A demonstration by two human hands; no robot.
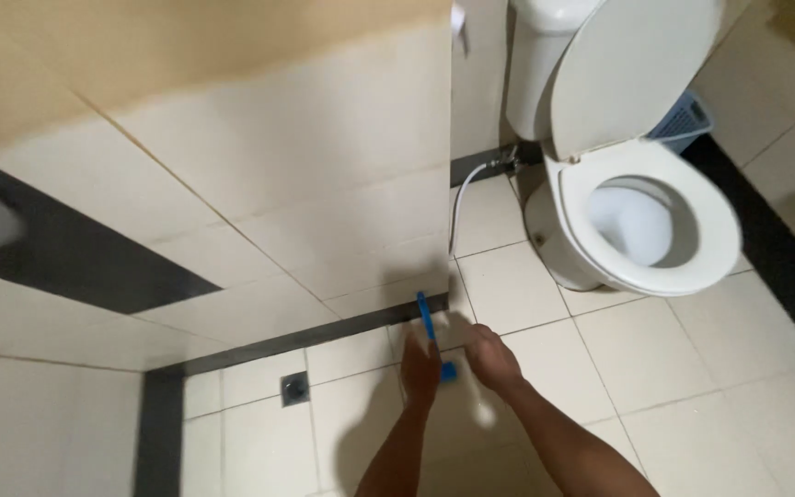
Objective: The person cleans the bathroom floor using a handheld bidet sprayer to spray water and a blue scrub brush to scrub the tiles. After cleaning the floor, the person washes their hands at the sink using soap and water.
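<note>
My left hand is closed around a blue handle that sticks up toward the wall corner. A small blue part shows between my two hands. My right hand reaches in beside it, fingers curled and blurred; whether it grips anything I cannot tell. Both hands hover over the tiled floor near the wall's dark base strip.
A white toilet with its lid raised stands at the upper right, a white hose runs down the wall beside it. A blue basket sits behind the toilet. A square floor drain lies left of my hands.
</note>
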